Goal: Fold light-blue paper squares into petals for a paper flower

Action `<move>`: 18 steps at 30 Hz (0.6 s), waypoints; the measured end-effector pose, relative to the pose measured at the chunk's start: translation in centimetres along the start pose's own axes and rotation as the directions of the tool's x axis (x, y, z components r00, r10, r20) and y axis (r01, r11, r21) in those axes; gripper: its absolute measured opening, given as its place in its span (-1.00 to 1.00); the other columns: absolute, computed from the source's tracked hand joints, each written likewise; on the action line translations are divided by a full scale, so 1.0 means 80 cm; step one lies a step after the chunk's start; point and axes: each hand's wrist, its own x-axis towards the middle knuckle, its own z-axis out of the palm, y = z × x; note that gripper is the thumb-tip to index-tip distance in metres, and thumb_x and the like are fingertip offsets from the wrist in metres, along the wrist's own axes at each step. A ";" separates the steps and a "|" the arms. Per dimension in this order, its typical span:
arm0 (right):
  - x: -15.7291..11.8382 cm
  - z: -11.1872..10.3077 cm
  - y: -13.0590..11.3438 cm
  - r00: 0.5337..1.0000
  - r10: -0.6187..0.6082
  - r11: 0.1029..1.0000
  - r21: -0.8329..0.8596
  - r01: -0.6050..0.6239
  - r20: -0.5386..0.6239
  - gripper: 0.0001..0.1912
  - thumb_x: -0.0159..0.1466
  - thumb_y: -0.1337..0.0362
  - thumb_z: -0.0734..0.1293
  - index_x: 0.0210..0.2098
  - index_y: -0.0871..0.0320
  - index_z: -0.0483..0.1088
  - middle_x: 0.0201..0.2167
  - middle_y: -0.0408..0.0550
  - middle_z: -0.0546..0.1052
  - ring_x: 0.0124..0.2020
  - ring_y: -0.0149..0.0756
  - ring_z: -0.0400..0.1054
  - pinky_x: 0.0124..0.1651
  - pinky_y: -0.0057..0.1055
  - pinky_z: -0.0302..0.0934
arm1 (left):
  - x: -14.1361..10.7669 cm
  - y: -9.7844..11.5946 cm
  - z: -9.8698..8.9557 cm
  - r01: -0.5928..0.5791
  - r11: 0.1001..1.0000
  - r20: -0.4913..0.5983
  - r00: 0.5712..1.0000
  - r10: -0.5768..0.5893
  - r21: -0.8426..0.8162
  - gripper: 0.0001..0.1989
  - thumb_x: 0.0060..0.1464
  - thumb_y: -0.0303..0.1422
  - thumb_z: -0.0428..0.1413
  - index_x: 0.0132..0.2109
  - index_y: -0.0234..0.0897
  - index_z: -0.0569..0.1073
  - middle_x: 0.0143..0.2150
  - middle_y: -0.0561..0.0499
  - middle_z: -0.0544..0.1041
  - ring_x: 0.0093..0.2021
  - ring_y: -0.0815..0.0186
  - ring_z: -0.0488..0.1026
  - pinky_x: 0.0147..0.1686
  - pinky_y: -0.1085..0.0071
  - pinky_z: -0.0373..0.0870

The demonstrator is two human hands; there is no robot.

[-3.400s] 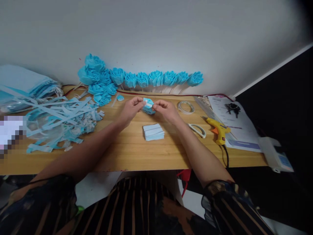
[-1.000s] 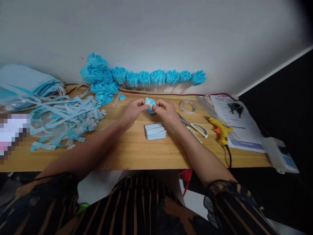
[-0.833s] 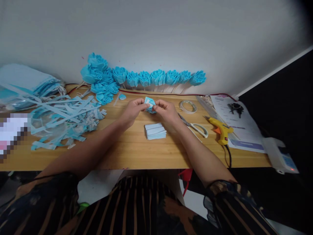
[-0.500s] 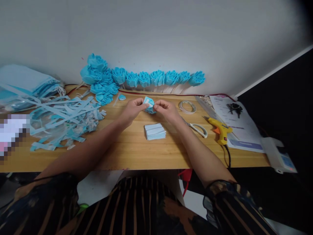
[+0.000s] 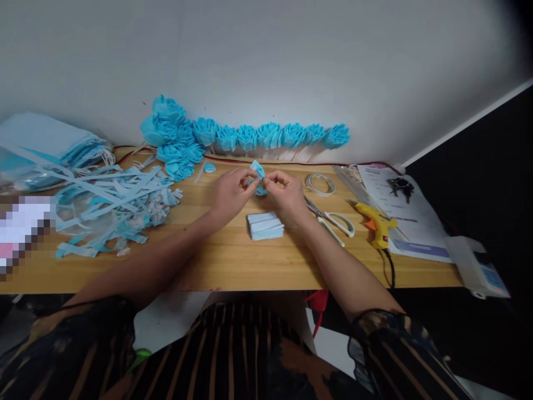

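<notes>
Between my hands, above the table's middle, is a small folded piece of blue fabric [image 5: 258, 167], which looks like mask material. My left hand [image 5: 234, 191] pinches its left side with fingers bent together. On the other side my right hand [image 5: 286, 191] grips it between thumb and forefinger. The fingers cover much of the piece. Just below them lies a stack of pale blue pleated rectangles [image 5: 265, 226]. White-handled scissors [image 5: 333, 219] rest partly open beside my right forearm. One small blue scrap [image 5: 209, 168] lies left of my left hand.
Several blue fabric flowers [image 5: 270, 135] line the wall, with more piled at the left end. Cut strips [image 5: 112, 200] and a stack of masks [image 5: 45, 144] cover the left. At right are a tape roll [image 5: 320, 184], yellow glue gun [image 5: 377, 222], keys [image 5: 401, 188] and printed paper [image 5: 416, 222].
My left hand has turned and shifted, its fingers now nearer my right hand's on the blue piece. The piece's top now stands up more narrowly. The view has moved slightly.
</notes>
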 end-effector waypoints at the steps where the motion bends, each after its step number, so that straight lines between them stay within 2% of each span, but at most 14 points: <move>1: -0.001 0.000 -0.002 1.000 -0.008 1.000 -0.008 0.008 0.006 -0.80 0.19 0.14 0.36 -0.44 0.14 0.49 -0.49 -0.16 0.52 -0.38 -0.33 0.37 -0.21 -0.38 0.23 | 0.000 -0.001 0.000 0.006 1.000 0.007 1.000 -0.006 0.011 -0.95 0.13 -0.43 0.21 -0.24 -0.22 0.58 -0.46 0.10 0.44 -0.42 0.37 0.32 -0.38 0.39 0.15; 12: -0.007 0.001 -0.001 0.991 -0.135 0.980 -0.144 0.135 0.009 -0.87 0.23 0.24 0.36 -0.43 0.11 0.50 -0.45 -0.13 0.54 -0.32 -0.28 0.41 -0.11 -0.31 0.23 | 0.001 -0.004 0.001 0.098 0.993 0.039 0.994 -0.101 0.061 -0.96 0.12 -0.40 0.22 -0.25 -0.23 0.58 -0.49 0.12 0.42 -0.44 0.37 0.31 -0.41 0.39 0.12; 18: -0.005 0.003 0.005 0.987 -0.159 0.976 -0.149 0.160 0.023 -0.86 0.23 0.25 0.35 -0.42 0.11 0.50 -0.46 -0.14 0.54 -0.34 -0.28 0.40 -0.14 -0.31 0.23 | 0.001 -0.005 0.002 0.091 0.993 0.066 0.993 -0.096 0.072 -0.89 0.14 -0.41 0.18 -0.23 -0.23 0.62 -0.43 0.06 0.52 -0.42 0.36 0.35 -0.40 0.39 0.16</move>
